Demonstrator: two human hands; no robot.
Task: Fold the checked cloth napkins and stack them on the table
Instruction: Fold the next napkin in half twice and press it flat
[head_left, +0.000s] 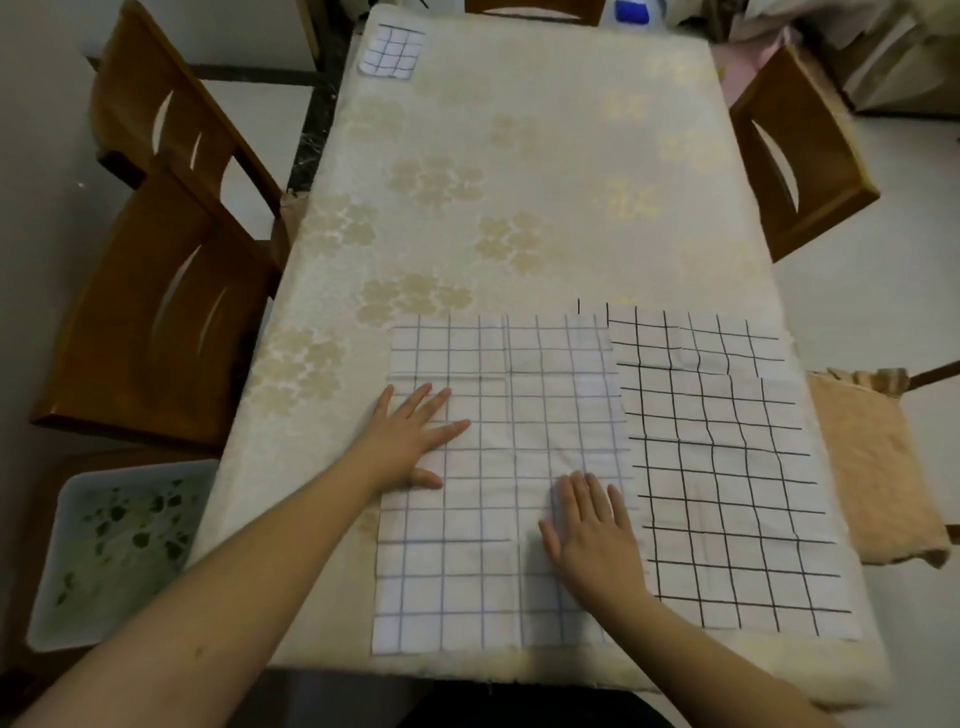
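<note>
A white napkin with a faint blue-grey check (483, 571) lies spread flat near the table's front edge. My left hand (410, 441) presses flat on its upper left part, fingers straight and spread. My right hand (592, 535) presses flat on its lower right part. To the right, partly under it, lies a white napkin with a bold black check (727, 467), also spread out. A small folded checked napkin (392, 52) sits at the table's far left corner.
The table (519, 171) carries a cream floral cover. Wooden chairs stand at the left (156, 291) and far right (800, 150). A tan cushion (872, 467) lies at the right, and a white tray (114, 545) sits low at the left.
</note>
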